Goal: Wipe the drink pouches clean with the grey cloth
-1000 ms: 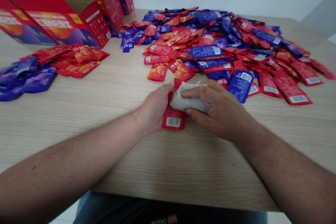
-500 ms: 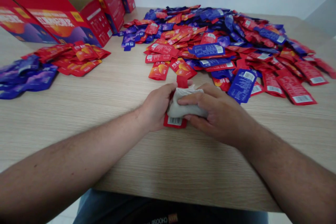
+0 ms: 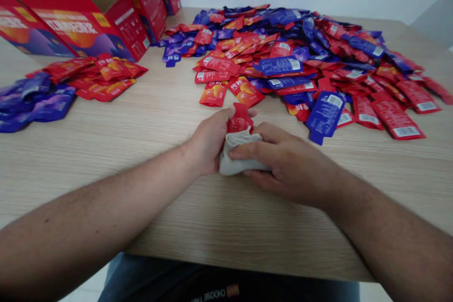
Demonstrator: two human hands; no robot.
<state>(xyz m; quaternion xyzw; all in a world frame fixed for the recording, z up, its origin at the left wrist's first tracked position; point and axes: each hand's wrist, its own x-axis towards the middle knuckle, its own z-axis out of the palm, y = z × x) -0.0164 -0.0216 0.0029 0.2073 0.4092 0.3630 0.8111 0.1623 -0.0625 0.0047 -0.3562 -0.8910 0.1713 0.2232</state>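
Observation:
My left hand [image 3: 210, 141] is closed around a small red sachet [image 3: 239, 120], whose narrow neck points away from me. In my right hand [image 3: 279, 163] is a folded grey-white cloth [image 3: 240, 153], pinched between thumb and fingers. The cloth lies against the sachet and covers its lower part. Both hands are just above the table, near its middle. Beyond them, a blue sachet [image 3: 325, 115] and an orange-and-red sachet [image 3: 246, 91] lie at the near edge of a large pile.
The large mixed pile of red and blue sachets [image 3: 283, 66] spreads across the back of the table [image 3: 247, 236]. Smaller groups of red sachets [image 3: 109, 89] and blue sachets [image 3: 38, 106] lie at left. Open red boxes [image 3: 130, 28] stand behind them.
My right hand has drawn the cloth down along the sachet, toward me. The sachet's upper part now shows, and its barcode end is covered. My left hand has stayed about in place.

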